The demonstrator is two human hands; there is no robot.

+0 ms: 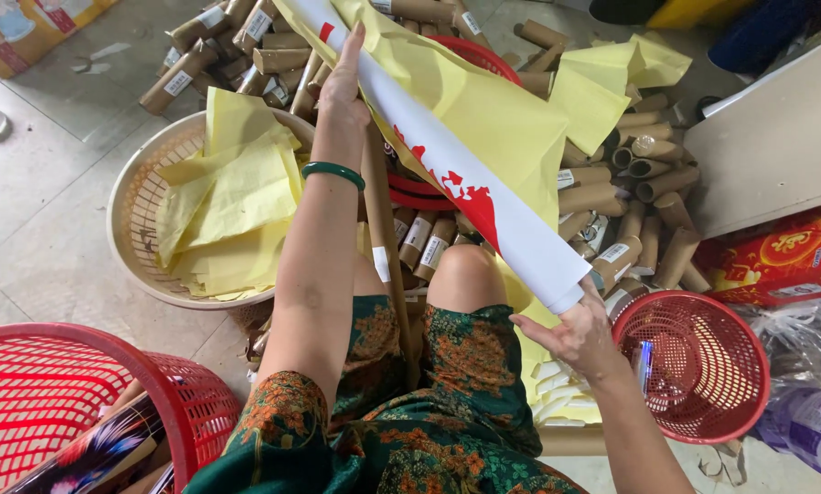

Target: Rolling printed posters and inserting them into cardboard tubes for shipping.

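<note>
At the far left a large red basket (53, 402) stands on the floor with a dark printed roll (99, 453) leaning in it. Beyond it a beige basket (131, 206) holds loose yellow paper sheets (232, 197), which looks like wrapping already taken off and set aside. Behind that lies a heap of brown cardboard tubes (236, 46), many of them apparently bare.

The left hand (344, 82) reaches up, fingers stretched along the upper end of a white rolled poster (483, 192) with red print, pressing flat against it rather than closing round it. A green bangle (333, 171) sits on that wrist. A yellow sheet (493, 119) hangs under the roll, still partly round it, so the roll seems midway through handling.

The poster slants down to the right hand (579, 334), which cups its lower end, fingers half curled, thumb spread. More tubes (611, 197) lie beyond, then a small red basket (708, 366), a red box (781, 256) and clear plastic bags (808, 384) at the far right.
</note>
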